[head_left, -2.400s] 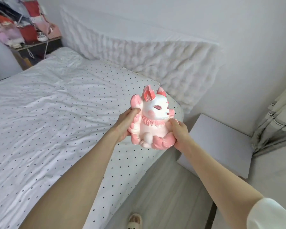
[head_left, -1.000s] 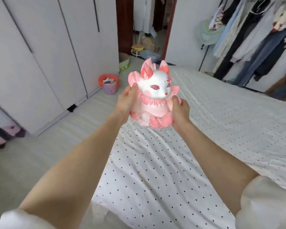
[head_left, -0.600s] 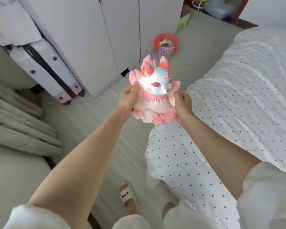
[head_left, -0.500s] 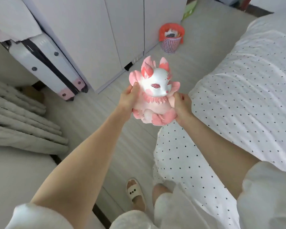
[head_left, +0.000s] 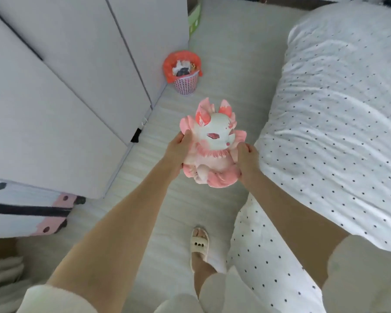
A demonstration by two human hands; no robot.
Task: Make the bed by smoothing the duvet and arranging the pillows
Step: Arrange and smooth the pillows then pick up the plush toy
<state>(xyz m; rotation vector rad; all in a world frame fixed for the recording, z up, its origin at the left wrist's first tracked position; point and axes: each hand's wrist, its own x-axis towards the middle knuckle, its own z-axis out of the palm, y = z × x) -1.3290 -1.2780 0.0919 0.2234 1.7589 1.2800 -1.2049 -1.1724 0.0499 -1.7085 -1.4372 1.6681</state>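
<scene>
A pink and white fox plush toy (head_left: 215, 141) is held upright in front of me, above the floor beside the bed. My left hand (head_left: 177, 152) grips its left side and my right hand (head_left: 246, 159) grips its right side. The white duvet with black dots (head_left: 339, 123) covers the bed on the right and hangs down over the bed's edge near my right arm. No pillow is in view.
White wardrobe doors (head_left: 66, 86) line the left. A pink waste basket with a red liner (head_left: 184, 73) stands on the light floor (head_left: 226, 64) beyond the toy. A white and pink suitcase (head_left: 25, 211) lies at the left. My slippered foot (head_left: 199, 245) is below.
I have turned away from the headboard to the bed's side, carrying the plush toy in both hands. In the last half second the view tilted further down at the floor.
</scene>
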